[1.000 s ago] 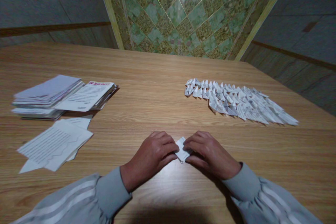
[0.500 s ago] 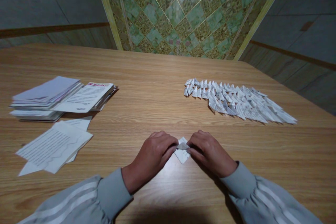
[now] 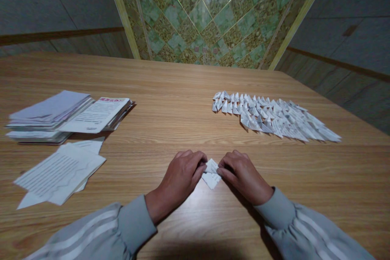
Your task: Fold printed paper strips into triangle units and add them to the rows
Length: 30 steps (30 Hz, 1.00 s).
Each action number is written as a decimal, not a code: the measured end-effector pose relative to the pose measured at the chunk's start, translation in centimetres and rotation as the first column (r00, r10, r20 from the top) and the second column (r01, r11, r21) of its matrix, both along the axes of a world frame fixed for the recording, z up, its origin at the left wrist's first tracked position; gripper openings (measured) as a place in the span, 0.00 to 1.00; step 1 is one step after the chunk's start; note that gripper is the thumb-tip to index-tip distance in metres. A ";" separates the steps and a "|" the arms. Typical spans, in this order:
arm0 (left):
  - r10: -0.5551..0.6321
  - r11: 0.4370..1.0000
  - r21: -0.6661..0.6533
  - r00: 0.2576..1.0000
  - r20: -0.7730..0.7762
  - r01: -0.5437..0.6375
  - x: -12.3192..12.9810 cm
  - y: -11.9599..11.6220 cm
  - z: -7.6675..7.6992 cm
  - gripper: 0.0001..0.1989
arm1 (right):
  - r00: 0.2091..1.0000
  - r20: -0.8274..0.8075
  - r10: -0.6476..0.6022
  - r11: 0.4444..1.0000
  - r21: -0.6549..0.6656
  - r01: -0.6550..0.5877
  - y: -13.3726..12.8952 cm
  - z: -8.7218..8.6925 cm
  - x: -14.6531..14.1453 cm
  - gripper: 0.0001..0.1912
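Note:
A small diamond-shaped piece of folded paper (image 3: 212, 178) with print on it lies low over the table in front of me, a crease running across its middle. My left hand (image 3: 184, 174) pinches its left corner between thumb and fingers. On the opposite corner, my right hand (image 3: 242, 172) is closed in the same kind of pinch. Fingertips cover both side corners of the paper; its top and bottom points show.
Rows of folded paper pieces (image 3: 274, 115) stand interlocked at the right on the wooden table (image 3: 170, 118). To the left are a stack of papers (image 3: 50, 109), a printed booklet (image 3: 97, 115) and loose lined sheets (image 3: 61, 172). A tiled wall (image 3: 201, 20) rises beyond.
The folded paper's upper part has opened flatter, and the grey flap across its middle no longer shows. Both hands stay at its side corners, with slight finger movement. The view has shifted a little.

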<state>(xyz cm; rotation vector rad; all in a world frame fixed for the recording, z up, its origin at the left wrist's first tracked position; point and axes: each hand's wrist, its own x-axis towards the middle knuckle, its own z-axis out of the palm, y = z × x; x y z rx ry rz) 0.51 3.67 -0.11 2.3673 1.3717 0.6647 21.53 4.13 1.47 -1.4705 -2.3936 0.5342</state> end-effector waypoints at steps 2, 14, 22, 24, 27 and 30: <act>-0.002 1.000 -0.009 1.000 -0.029 0.001 0.2 0.1 0.1 0.02 | 0.998 0.055 -0.032 0.999 0.017 0.031 -0.2 0.1 -0.3 0.06; -0.008 1.000 -0.009 1.000 -0.022 0.008 -0.1 0.2 0.3 0.03 | 0.977 0.208 -0.057 0.997 0.071 0.043 -0.6 0.6 -0.9 0.07; 0.038 0.999 -0.022 0.995 -0.089 -0.040 -0.7 0.4 0.4 0.05 | 0.977 0.208 -0.048 0.995 0.094 0.029 -0.5 0.3 -0.9 0.08; 0.066 0.997 -0.043 0.993 -0.098 -0.070 -0.7 0.4 0.5 0.05 | 0.978 0.203 -0.054 0.994 0.103 0.034 -0.5 0.2 -0.9 0.08; 0.083 0.993 -0.075 0.992 -0.098 -0.091 -0.7 0.5 0.6 0.05 | 0.976 0.206 -0.074 0.992 0.112 0.051 -0.4 0.1 -1.1 0.07; 0.085 0.992 -0.084 0.991 -0.102 -0.094 -0.7 0.5 0.7 0.04 | 0.969 0.221 -0.106 0.989 0.126 0.080 -0.4 0.0 -1.3 0.07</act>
